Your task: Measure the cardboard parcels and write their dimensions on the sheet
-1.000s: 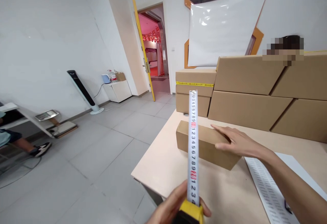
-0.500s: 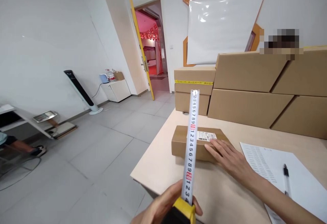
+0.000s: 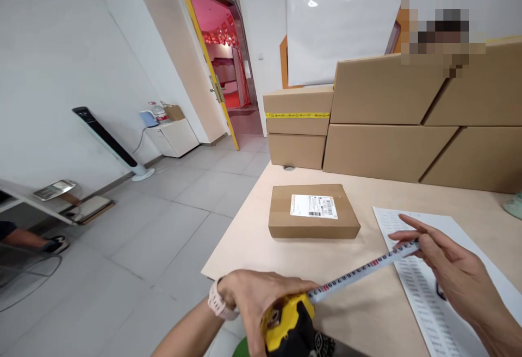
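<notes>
My left hand [image 3: 255, 297], with a pale pink watch band on its wrist, is wrapped round a yellow and black tape measure [image 3: 287, 327] at the table's front edge. Its white blade [image 3: 359, 271] is drawn out and slants up to the right. My right hand [image 3: 452, 264] pinches the far end of that blade above a printed sheet of paper [image 3: 420, 297]. Behind the blade, apart from both hands, a small cardboard box [image 3: 314, 231] lies flat on the table with a white label [image 3: 314, 206] on top. A pen [image 3: 440, 290] is mostly hidden under my right hand.
Large stacked cartons [image 3: 387, 150] line the back of the table [image 3: 238, 248]. Behind them part of a blurred person [image 3: 444, 36] shows. To the left stand a tower fan [image 3: 108, 137], a floor scale [image 3: 89, 210] and an open door [image 3: 207, 58]. Someone's leg [image 3: 24, 236] is at far left.
My right hand has left the box and now holds the blade's end. The tape measure has turned from pointing forward to pointing right. The view has tilted down.
</notes>
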`<action>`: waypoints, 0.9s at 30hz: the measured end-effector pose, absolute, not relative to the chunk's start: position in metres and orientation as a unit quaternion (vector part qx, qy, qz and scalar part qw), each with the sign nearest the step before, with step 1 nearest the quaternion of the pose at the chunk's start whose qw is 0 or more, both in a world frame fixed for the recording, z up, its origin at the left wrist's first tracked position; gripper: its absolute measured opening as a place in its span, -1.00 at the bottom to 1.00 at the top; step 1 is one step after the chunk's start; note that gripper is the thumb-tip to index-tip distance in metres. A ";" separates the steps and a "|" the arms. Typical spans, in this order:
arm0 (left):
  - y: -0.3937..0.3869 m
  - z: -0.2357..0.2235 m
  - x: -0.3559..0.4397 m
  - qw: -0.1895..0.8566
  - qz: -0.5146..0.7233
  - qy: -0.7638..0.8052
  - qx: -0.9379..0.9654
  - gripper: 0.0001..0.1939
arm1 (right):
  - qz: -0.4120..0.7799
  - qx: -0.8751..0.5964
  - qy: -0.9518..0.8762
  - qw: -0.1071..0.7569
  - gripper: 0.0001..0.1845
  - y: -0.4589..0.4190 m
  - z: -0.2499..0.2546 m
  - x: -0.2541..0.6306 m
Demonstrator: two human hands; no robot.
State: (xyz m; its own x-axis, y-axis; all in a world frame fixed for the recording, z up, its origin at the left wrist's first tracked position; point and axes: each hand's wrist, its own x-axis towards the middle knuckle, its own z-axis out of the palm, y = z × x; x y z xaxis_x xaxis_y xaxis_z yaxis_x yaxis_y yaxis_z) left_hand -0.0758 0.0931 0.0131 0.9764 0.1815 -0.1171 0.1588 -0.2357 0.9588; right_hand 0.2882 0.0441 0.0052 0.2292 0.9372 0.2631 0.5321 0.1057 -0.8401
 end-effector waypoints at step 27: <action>0.136 0.032 -0.051 0.303 -0.153 0.156 0.928 0.07 | 0.196 -0.513 -0.797 0.251 -0.57 0.044 -0.046 0.198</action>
